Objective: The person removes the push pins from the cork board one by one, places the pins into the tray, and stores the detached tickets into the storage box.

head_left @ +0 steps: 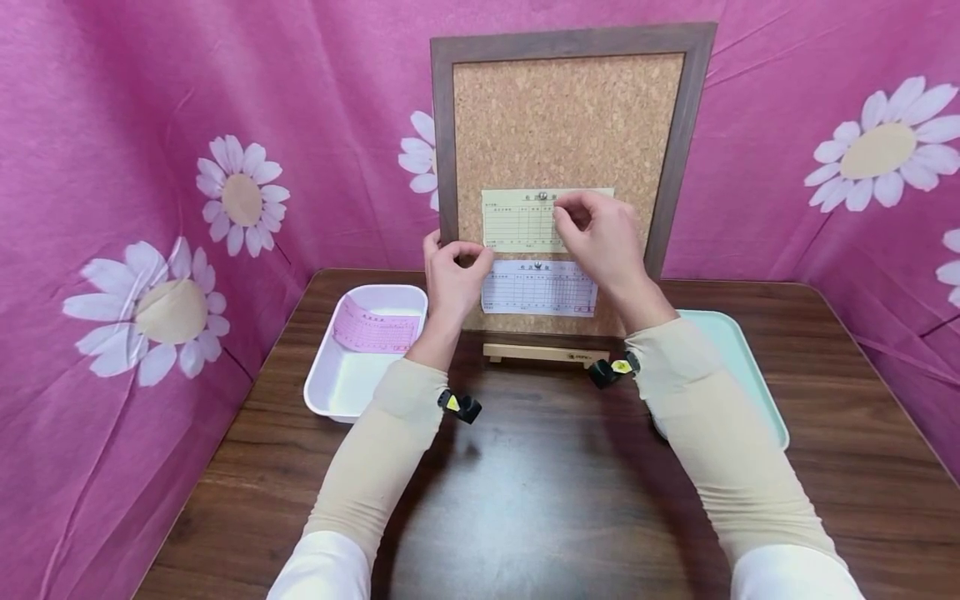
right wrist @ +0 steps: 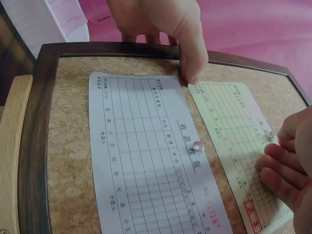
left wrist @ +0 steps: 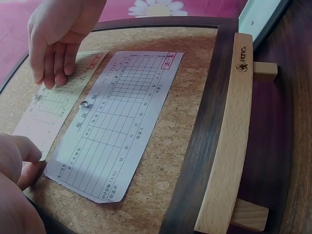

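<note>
A pale yellow receipt slip (head_left: 517, 223) lies against the framed cork board (head_left: 566, 117), with a clear push pin (head_left: 542, 197) at its top middle. My left hand (head_left: 455, 279) pinches the slip's lower left corner between thumb and forefinger, beside the board's left edge. My right hand (head_left: 606, 237) is over the slip's right part, its fingertips right beside the pin and its fingers loosely bent, as the right wrist view shows. Below it a white receipt slip (left wrist: 117, 126) hangs from its own clear push pin (right wrist: 197, 146).
At the left a white tray (head_left: 322, 392) holds a pink receipt slip (head_left: 375, 329). A mint green tray (head_left: 757, 392) stands at the right, partly behind my right forearm. The board stands on a light wooden easel (head_left: 517, 352) on the dark wooden table (head_left: 540, 492).
</note>
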`<state>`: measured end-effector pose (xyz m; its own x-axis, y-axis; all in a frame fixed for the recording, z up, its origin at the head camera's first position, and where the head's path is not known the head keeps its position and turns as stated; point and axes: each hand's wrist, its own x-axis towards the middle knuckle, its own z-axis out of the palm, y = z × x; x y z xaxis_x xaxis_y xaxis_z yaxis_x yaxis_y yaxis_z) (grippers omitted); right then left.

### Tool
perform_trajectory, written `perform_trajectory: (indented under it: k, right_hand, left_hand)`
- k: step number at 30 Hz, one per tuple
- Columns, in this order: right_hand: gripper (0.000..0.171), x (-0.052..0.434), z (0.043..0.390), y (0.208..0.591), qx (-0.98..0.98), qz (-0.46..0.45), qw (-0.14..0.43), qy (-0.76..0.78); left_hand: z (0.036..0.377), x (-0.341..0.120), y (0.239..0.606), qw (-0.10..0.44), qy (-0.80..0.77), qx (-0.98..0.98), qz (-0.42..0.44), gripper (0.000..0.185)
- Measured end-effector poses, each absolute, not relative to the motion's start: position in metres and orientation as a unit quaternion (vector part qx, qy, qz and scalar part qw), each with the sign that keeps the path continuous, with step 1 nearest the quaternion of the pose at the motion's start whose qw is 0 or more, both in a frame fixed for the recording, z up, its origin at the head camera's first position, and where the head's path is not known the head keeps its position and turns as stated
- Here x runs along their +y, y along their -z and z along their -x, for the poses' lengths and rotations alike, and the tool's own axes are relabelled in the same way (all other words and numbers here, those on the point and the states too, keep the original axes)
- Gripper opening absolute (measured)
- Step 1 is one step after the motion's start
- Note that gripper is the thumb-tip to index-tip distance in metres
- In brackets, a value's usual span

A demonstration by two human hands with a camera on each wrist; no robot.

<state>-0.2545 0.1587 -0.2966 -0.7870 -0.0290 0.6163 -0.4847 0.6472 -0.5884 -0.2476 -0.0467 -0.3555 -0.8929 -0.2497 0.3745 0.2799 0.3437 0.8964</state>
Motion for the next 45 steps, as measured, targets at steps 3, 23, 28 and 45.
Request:
perform_trajectory:
  k: [3,23,28,45]
  right_hand:
    - [0.023,0.152,0.257,0.294,-0.870,-0.136,0.283,-0.380]
    - [0.021,0.126,0.265,0.283,-0.891,-0.070,0.281,-0.348]
    - [0.021,0.124,0.266,0.287,-0.888,-0.077,0.305,-0.335]
    - [0.016,0.124,0.269,0.296,-0.876,-0.111,0.373,-0.284]
  left_hand:
    - [0.248,-0.046,0.357,0.234,0.577,-0.782,0.008,0.018]
    - [0.249,-0.048,0.358,0.241,0.581,-0.777,0.018,0.016]
    - [0.250,-0.049,0.359,0.237,0.582,-0.777,0.023,0.016]
    - [0.251,-0.049,0.361,0.232,0.591,-0.772,0.030,0.019]
